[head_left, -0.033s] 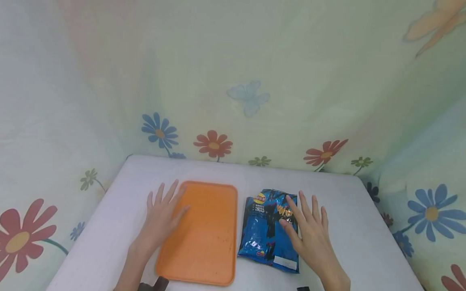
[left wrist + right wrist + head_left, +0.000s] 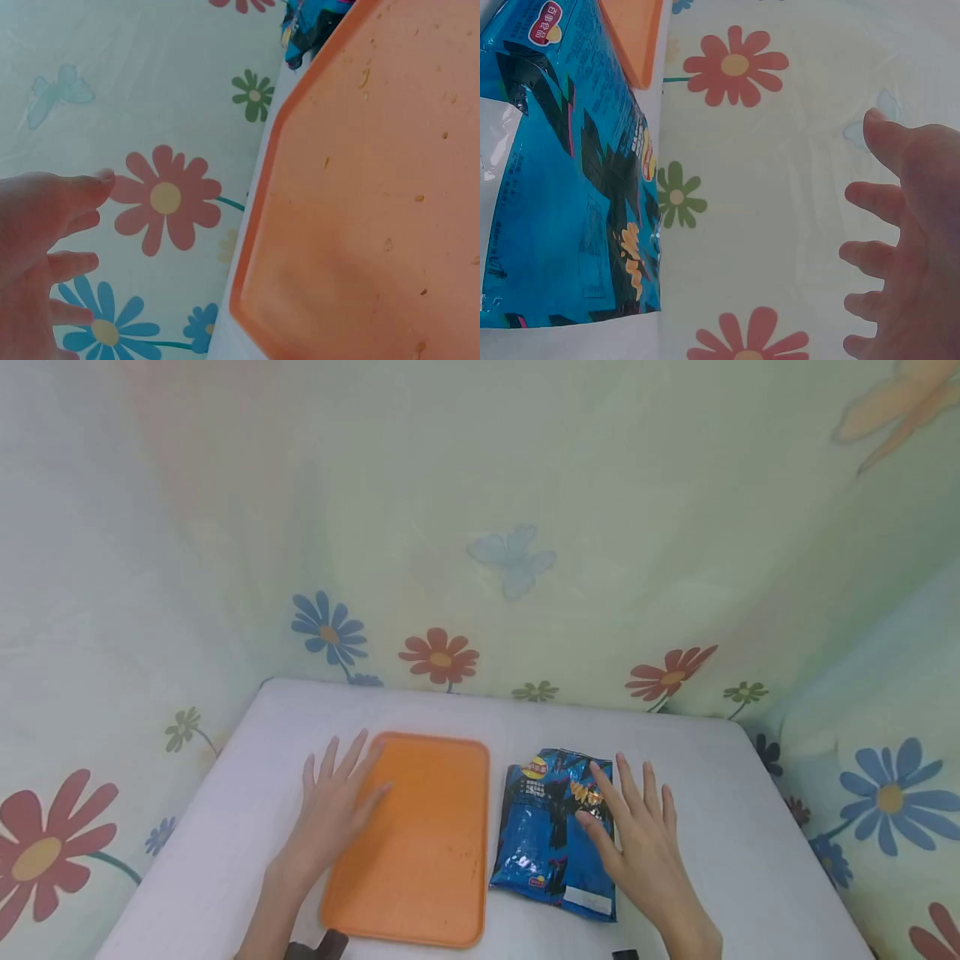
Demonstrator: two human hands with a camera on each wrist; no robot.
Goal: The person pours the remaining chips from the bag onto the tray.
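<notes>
An orange tray [image 2: 416, 860] lies flat on the white table, left of the middle, with small crumb-like specks on it in the left wrist view. To its right lies a shiny blue chip bag [image 2: 558, 843] with black patches and a white label near its front edge. My left hand [image 2: 330, 810], fingers spread and holding nothing, overlaps the tray's left edge in the head view. My right hand [image 2: 645, 852] is spread too, its thumb and forefinger overlapping the bag's right side. In the right wrist view the bag [image 2: 562, 202] appears apart from the fingers [image 2: 870, 259].
The white table [image 2: 720, 793] extends past both hands to its back edge. Behind it and on both sides hangs a pale curtain [image 2: 570, 627] printed with flowers and butterflies. Dark straps [image 2: 330, 945] show by the wrists at the front.
</notes>
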